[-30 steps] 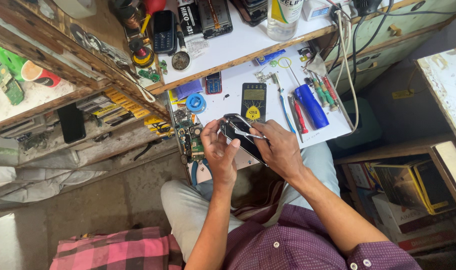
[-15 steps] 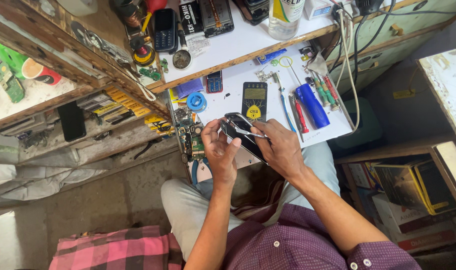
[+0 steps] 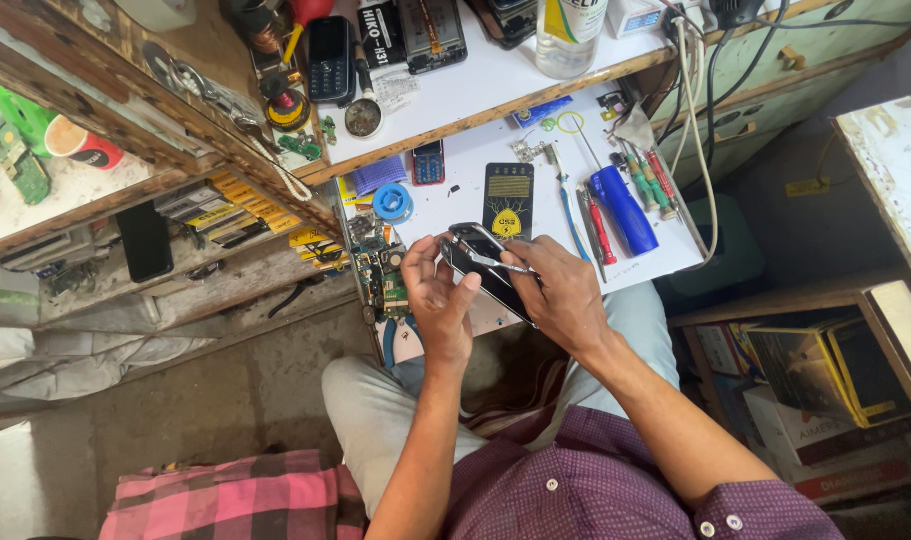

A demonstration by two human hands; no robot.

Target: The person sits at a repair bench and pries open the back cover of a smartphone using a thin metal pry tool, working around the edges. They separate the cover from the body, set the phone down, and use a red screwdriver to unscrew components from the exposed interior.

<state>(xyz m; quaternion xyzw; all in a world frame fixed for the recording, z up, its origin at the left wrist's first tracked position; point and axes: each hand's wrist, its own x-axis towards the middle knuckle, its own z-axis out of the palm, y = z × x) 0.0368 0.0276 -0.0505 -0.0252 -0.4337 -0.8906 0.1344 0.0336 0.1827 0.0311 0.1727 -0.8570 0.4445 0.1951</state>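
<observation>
Phone (image 3: 480, 268) — dark, slim, held just off the near edge of the white worktop (image 3: 475, 90), at centre of view, tilted with its far end toward 11 o'clock. Left hand (image 3: 440, 300) wrapped around its near-left side, thumb pressed on the edge, gripping firmly. Right hand (image 3: 565, 295) at 3 o'clock of it, fingers pinched narrow on metal tweezers (image 3: 500, 262), tips lying across the dark face. Yellow-and-black meter (image 3: 507, 200) just beyond at 12 o'clock; blue-handled screwdriver (image 3: 620, 208) and red-handled drivers (image 3: 597, 225) toward 2 o'clock; loose circuit boards (image 3: 383, 265) at 9 o'clock. Likely risks: tweezer tips skating over the surface and scratching it, or a small part flicked loose and lost among the clutter — caused by too much pressure or a shaky pinch. Could also slip from an unsupported grip, held in the air rather than resting flat.
</observation>
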